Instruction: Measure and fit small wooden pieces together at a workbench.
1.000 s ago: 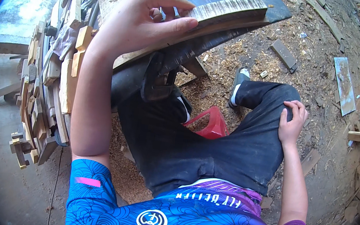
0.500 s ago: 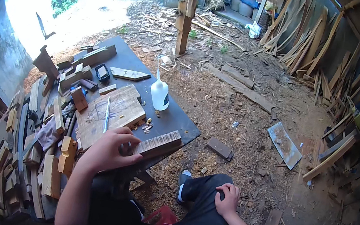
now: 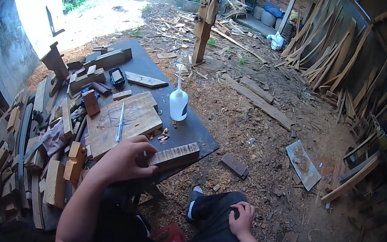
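My left hand (image 3: 129, 160) is closed around the near left end of a short wooden block (image 3: 176, 155) with a row of dark stripes along its upper face. The block lies at the front edge of the dark table (image 3: 198, 130). Behind it a square wooden board (image 3: 103, 127) with blue pen lines bears a silver-blue pen (image 3: 120, 121). Small wood bits (image 3: 163, 139) lie between board and block. My right hand (image 3: 241, 218) rests on my bent knee, empty, fingers loosely spread.
A white squeeze bottle (image 3: 178, 105) stands near the table's right edge. Wood offcuts crowd the left side, with a notched block (image 3: 74, 163) among them. A wooden post (image 3: 203, 28) rises beyond the table. A brown block (image 3: 235, 166) and a flat sheet (image 3: 302, 164) lie on the shavings-covered ground.
The whole view has shifted slightly, so the table appears a little farther right. My left hand keeps its hold on the wooden block, and my right hand stays on the knee.
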`<act>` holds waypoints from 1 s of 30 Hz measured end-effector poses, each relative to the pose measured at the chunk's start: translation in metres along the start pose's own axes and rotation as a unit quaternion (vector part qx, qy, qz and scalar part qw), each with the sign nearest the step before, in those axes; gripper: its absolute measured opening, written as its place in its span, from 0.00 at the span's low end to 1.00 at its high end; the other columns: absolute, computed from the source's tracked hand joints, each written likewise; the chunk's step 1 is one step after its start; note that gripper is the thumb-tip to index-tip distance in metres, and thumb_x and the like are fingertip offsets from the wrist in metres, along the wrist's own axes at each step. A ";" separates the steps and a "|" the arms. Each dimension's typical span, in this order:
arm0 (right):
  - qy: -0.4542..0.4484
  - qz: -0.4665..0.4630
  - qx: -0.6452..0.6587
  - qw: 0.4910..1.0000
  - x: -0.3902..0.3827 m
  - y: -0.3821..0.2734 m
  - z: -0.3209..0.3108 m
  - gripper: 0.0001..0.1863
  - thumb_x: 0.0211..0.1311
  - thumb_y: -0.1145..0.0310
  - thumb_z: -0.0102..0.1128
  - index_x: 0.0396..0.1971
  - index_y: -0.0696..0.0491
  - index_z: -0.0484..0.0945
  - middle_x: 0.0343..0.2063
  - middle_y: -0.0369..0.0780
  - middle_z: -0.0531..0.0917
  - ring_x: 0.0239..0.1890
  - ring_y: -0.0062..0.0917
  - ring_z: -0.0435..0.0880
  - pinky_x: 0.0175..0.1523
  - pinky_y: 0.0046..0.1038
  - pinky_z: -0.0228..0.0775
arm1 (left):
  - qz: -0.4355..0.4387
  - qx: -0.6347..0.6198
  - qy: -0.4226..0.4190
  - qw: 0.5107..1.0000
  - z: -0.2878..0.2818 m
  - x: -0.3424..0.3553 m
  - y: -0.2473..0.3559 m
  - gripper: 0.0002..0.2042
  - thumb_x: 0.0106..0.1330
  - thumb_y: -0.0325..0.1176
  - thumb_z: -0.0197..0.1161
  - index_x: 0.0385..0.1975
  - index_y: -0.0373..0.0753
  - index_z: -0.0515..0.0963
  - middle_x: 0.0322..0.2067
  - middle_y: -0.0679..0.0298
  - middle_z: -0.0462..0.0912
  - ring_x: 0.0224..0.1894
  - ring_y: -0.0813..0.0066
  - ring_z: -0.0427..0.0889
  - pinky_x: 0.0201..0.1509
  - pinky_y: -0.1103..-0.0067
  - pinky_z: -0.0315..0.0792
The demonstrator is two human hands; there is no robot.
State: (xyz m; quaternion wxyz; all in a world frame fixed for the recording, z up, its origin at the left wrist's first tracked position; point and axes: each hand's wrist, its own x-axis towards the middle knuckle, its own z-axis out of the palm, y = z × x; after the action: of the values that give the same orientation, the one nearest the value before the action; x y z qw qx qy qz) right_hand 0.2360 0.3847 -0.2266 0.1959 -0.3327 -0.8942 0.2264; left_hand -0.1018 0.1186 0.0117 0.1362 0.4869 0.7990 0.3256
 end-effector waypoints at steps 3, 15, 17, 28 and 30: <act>-0.003 0.003 -0.002 1.000 -0.001 0.001 0.000 0.11 0.54 0.66 0.66 0.39 0.45 0.86 0.48 0.37 0.78 0.58 0.37 0.73 0.68 0.41 0.63 | 0.009 0.014 0.004 1.000 0.001 0.000 -0.001 0.20 0.58 0.40 0.78 0.47 0.36 0.85 0.45 0.54 0.84 0.46 0.57 0.87 0.53 0.68 0.80; 0.000 -0.010 -0.011 1.000 0.001 -0.002 -0.003 0.11 0.54 0.69 0.66 0.39 0.47 0.86 0.47 0.39 0.79 0.57 0.39 0.73 0.66 0.40 0.64 | 0.046 0.040 0.044 0.997 -0.007 -0.002 0.000 0.19 0.61 0.43 0.78 0.47 0.39 0.85 0.41 0.59 0.84 0.43 0.63 0.85 0.47 0.71 0.79; 0.002 -0.012 -0.012 1.000 0.001 -0.002 -0.002 0.11 0.54 0.69 0.66 0.39 0.48 0.86 0.47 0.39 0.79 0.57 0.38 0.73 0.66 0.40 0.64 | -0.015 0.034 0.070 0.997 -0.015 -0.001 0.001 0.21 0.64 0.48 0.75 0.48 0.38 0.84 0.43 0.56 0.83 0.45 0.59 0.86 0.51 0.68 0.80; 0.005 -0.016 -0.005 1.000 0.001 -0.002 -0.003 0.11 0.54 0.70 0.66 0.38 0.48 0.86 0.47 0.39 0.79 0.57 0.39 0.73 0.66 0.40 0.64 | 0.003 0.159 0.179 0.971 -0.008 -0.002 -0.026 0.09 0.59 0.33 0.76 0.39 0.43 0.87 0.40 0.60 0.84 0.44 0.58 0.86 0.48 0.67 0.80; 0.003 -0.013 -0.001 1.000 0.000 0.003 0.000 0.11 0.54 0.68 0.66 0.38 0.47 0.86 0.47 0.38 0.78 0.57 0.38 0.72 0.67 0.40 0.63 | -0.010 0.198 0.205 0.959 -0.012 -0.004 -0.027 0.11 0.57 0.32 0.76 0.39 0.43 0.86 0.41 0.60 0.83 0.46 0.57 0.85 0.50 0.67 0.79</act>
State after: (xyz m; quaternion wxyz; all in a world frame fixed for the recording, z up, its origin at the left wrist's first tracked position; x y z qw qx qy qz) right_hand 0.2370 0.3867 -0.2281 0.2014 -0.3220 -0.8980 0.2222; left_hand -0.1244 0.1019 0.0028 -0.1262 0.4192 0.8631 0.2519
